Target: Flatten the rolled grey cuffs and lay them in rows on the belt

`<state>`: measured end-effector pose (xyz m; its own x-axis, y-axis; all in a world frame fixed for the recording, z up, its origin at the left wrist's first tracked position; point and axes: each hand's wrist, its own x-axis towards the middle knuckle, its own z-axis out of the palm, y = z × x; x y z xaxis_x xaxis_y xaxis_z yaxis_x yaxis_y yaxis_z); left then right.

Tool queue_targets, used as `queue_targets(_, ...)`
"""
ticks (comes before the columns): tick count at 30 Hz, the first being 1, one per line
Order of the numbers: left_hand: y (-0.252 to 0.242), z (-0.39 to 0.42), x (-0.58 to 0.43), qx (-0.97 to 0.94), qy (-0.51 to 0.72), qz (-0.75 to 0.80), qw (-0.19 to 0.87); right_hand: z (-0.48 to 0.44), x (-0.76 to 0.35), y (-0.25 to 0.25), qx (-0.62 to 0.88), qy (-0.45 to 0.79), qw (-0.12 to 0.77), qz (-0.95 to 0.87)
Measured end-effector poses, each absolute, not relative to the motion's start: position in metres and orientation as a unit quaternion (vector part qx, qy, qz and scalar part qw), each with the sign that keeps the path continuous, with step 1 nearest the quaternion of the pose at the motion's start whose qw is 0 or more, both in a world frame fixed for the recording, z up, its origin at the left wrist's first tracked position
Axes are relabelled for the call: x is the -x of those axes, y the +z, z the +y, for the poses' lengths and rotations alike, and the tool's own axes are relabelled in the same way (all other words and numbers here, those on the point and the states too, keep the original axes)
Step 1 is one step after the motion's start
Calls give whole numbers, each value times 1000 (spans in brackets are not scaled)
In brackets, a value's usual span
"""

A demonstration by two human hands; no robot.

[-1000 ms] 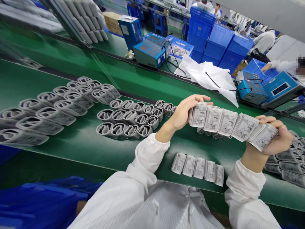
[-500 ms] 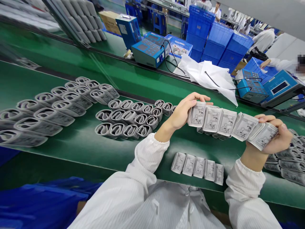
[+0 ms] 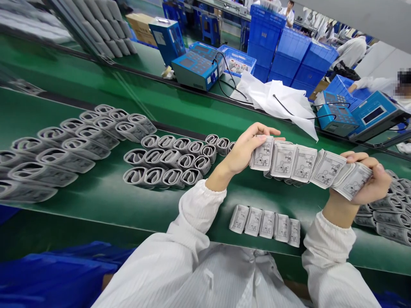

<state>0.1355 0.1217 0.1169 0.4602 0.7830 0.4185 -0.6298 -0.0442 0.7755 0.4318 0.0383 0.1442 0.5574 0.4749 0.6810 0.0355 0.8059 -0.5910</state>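
Observation:
Between my two hands is a row of several folded grey cuffs [image 3: 303,164], held up above the table and pressed side by side. Each shows a printed line drawing on its face. My left hand [image 3: 245,148] is closed on the left end, thumb in front and fingers behind. At the right end my right hand [image 3: 374,182] wraps round the last cuff, which leans tilted. Below, nearer my body, a second row of folded cuffs [image 3: 267,223] lies on the green table [image 3: 105,209]. Behind the held row, more cuffs are partly hidden.
Rolled cuffs [image 3: 162,158] stand in rows left of my hands, with larger rolls [image 3: 69,160] further left. Another pile [image 3: 390,209] is at the right. Beyond the table edge are blue testers [image 3: 197,66], white sheets [image 3: 278,98], stacked blue crates [image 3: 266,36] and co-workers.
Both hands keep their hold on the row of cuffs, which stays nearly in place. The whole view has shifted slightly, so things appear a little further left.

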Motion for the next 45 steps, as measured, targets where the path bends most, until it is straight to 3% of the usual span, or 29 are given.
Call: queue_targets(45, 117, 120, -132, -553, 512, 199, 626, 30, -414, 148, 306, 152, 814, -470)
